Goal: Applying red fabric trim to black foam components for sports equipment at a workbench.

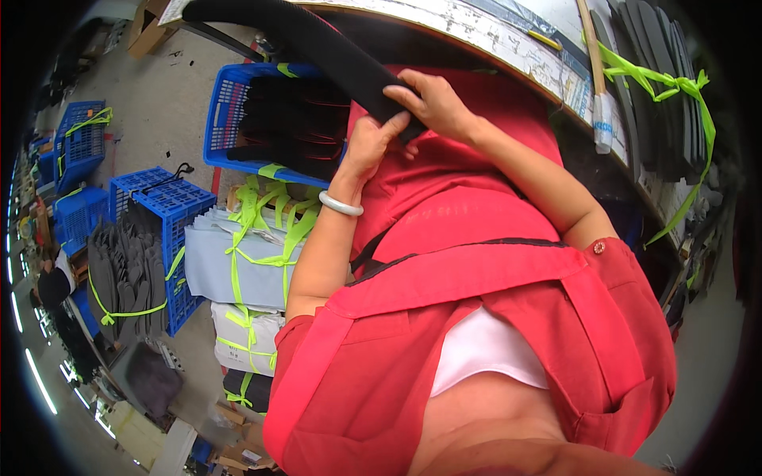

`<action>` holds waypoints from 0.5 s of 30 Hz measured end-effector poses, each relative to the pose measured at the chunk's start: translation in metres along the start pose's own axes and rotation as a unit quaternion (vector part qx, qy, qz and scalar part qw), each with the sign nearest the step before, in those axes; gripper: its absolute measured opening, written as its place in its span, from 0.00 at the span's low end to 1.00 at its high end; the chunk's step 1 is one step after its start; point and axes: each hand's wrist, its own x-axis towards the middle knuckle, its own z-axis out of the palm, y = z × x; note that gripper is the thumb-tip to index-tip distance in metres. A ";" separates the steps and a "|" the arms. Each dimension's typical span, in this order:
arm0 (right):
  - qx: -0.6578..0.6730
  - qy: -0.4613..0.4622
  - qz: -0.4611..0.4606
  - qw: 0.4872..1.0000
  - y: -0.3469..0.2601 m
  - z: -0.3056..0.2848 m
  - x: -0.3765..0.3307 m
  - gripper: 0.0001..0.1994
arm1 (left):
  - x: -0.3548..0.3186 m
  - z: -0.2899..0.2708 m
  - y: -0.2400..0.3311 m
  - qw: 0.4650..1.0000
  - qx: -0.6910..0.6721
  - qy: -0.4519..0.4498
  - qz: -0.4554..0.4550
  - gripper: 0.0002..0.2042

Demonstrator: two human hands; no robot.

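Note:
A long, curved black strip (313, 44), which looks like padded fabric with a thin red edge, reaches from my hands up to the far left. My left hand (371, 147) is closed on its near end, the thumb pressed along it. Just to the right, my right hand (435, 103) grips the same end from above, fingers bent over it. The tip is partly hidden between the two hands. Below the strip, a blue plastic basket (213, 119) holds a stack of similar black pieces (290, 119) with red edges.
A worn white worktable (476, 36) runs along the far side, bearing a wooden-handled tool (595, 63) and dark grey strips (659, 79) tied with green ribbon. Tied light-grey bundles (238, 258) stand at my left. More blue baskets (178, 206) sit on the floor beyond.

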 end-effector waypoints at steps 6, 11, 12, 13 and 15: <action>0.030 -0.100 0.000 0.995 -0.006 -0.022 -0.012 0.17 | -0.015 -0.023 0.032 0.997 -0.031 0.015 0.063 0.19; 0.012 -0.208 0.005 0.978 -0.029 -0.028 -0.027 0.19 | -0.006 -0.053 0.049 0.942 -0.218 0.190 0.172 0.12; 0.013 -0.210 0.003 0.978 -0.032 -0.030 -0.027 0.19 | -0.004 -0.050 0.048 0.940 -0.175 0.220 0.193 0.11; 0.023 -0.204 0.010 0.979 -0.037 -0.033 -0.028 0.19 | -0.001 -0.046 0.047 0.939 -0.175 0.223 0.195 0.11; 0.034 -0.197 0.013 0.980 -0.038 -0.037 -0.030 0.20 | 0.003 -0.037 0.050 0.914 -0.172 0.256 0.264 0.11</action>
